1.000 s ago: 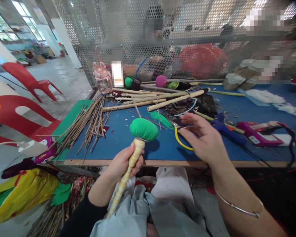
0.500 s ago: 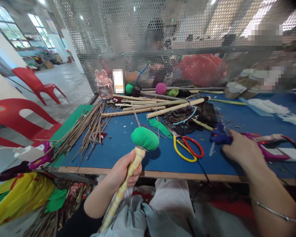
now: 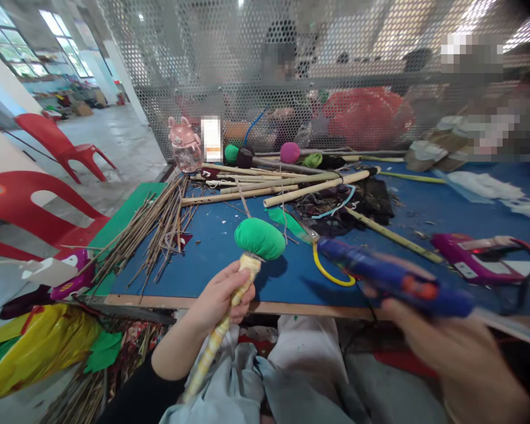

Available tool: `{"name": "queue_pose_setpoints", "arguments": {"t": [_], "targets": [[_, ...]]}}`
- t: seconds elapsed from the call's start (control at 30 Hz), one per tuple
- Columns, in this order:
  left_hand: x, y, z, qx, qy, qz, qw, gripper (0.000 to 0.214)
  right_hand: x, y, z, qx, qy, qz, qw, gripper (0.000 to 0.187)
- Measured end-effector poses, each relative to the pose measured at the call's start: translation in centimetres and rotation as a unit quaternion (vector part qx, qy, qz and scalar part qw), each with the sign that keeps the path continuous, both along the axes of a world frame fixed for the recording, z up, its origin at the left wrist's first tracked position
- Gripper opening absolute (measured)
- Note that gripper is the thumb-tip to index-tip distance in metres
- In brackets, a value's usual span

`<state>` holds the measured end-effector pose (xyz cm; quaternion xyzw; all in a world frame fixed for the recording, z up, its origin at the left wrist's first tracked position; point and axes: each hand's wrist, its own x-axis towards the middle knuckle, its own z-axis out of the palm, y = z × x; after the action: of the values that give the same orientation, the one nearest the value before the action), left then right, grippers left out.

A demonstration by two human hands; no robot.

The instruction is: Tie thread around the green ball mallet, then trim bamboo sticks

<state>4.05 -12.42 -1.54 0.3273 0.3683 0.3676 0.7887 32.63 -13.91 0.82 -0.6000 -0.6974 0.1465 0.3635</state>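
Stick (image 3: 214,341) in left hand (image 3: 223,297), glue gun (image 3: 380,271) in right hand (image 3: 453,347)

Far to the left of the green ball (image 3: 260,238), a red chair (image 3: 39,206) is standing beside the table (image 3: 216,259). A purple power strip (image 3: 73,280) is carrying a white plug (image 3: 50,266) well left of the ball, and a yellow bag (image 3: 57,330) is lying lower down on that side. Thin twigs (image 3: 154,227) are spreading out nearer the ball's left. Beyond the ball, to its left, a pink bottle (image 3: 185,147) is standing upright.

The ball itself is sitting on the upper end of the yellow-wrapped stick, which is slanting down to the left. Just below the ball, the left hand is gripping the stick with curled fingers. Bamboo poles (image 3: 322,188) are lying behind the ball.

Right of the ball, scissors (image 3: 331,274) are lying on the table, yellow handle showing, partly hidden by the glue gun; whether the two are touching, I cannot tell. Farther right of the ball, the blurred right hand is gripping the blue gun, whose front end is pointing towards the ball's side. Farthest right of the ball, a purple box (image 3: 468,259) is resting on the table.
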Motion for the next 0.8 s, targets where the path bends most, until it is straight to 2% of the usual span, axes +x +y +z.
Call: {"name": "queue_pose_setpoints", "arguments": {"t": [0.07, 0.13, 0.23, 0.43, 0.8], "targets": [[0.0, -0.1, 0.1, 0.004, -0.005, -0.002, 1.000, 0.021, -2.3, -0.9, 0.0, -0.023, 0.028, 0.142, 0.989, 0.038], [0.0, -0.2, 0.2, 0.012, -0.009, -0.006, 1.000, 0.021, -3.9, -1.1, -0.1, -0.009, 0.012, 0.187, 0.982, 0.037], [-0.1, -0.4, 0.3, 0.020, -0.009, -0.011, 1.000, 0.021, -4.7, -0.7, -0.2, -0.003, -0.012, 0.174, 0.985, 0.034], [-0.3, -0.5, 0.2, 0.021, -0.017, -0.013, 1.000, 0.022, -4.7, -0.5, 0.2, -0.012, -0.025, 0.171, 0.985, 0.033], [-0.1, -0.7, 0.2, 0.017, -0.011, -0.010, 1.000, 0.020, -4.5, -0.7, 0.1, 0.016, -0.051, 0.178, 0.983, 0.030]]}}
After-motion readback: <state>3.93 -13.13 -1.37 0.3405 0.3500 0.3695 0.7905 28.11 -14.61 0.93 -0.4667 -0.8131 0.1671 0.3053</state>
